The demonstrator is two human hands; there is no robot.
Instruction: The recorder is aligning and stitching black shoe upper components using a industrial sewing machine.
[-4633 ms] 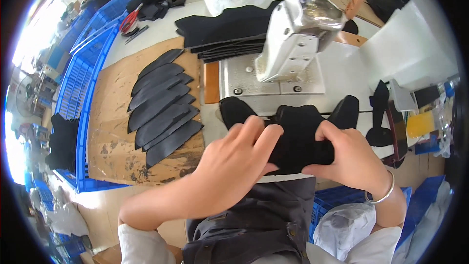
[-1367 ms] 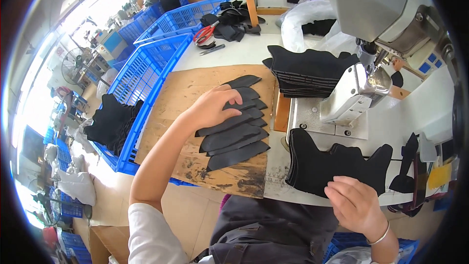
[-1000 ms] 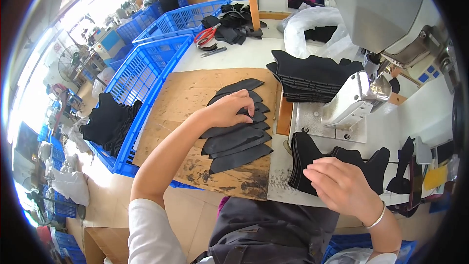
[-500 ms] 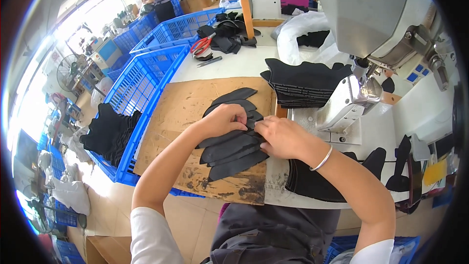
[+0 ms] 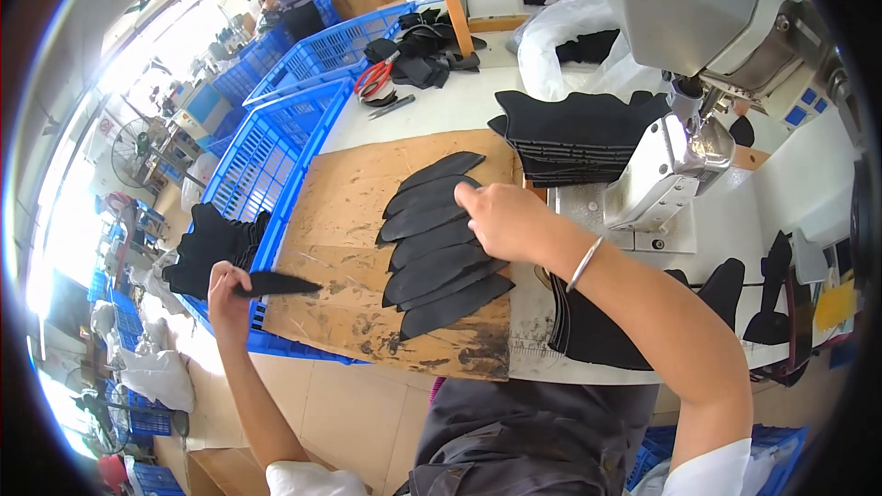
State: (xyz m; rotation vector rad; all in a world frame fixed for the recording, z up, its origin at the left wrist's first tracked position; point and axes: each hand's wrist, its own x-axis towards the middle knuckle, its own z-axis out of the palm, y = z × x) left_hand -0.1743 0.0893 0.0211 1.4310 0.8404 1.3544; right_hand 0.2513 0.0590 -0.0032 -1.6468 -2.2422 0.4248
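At the left, above the rim of the blue crate [image 5: 292, 186], my left hand [image 5: 228, 298] is closed on one end of a dark leaf-shaped fabric piece [image 5: 280, 285]. The piece's tip reaches over the cardboard sheet [image 5: 322, 220]. Several similar black leaf-shaped pieces [image 5: 441, 262] lie overlapped like a fan on that cardboard. My right hand [image 5: 505, 219], with a bangle on its wrist, is at the right ends of the upper pieces, its fingers curled together. Whether anything is pinched in it is hidden.
Black cut pieces [image 5: 211, 248] are stacked at the crate's left. Behind the cardboard lie red-handled scissors [image 5: 375, 78] and black scraps [image 5: 427, 55]. A stack of wavy-edged black pieces [image 5: 579, 133] stands by the sewing machine [image 5: 661, 170]. More black pieces [image 5: 597, 331] lie under my right forearm.
My left hand has left the fanned pieces and swung left to the crate, now holding a leaf-shaped piece. My right hand has shifted slightly up. The fan lies more evenly spread.
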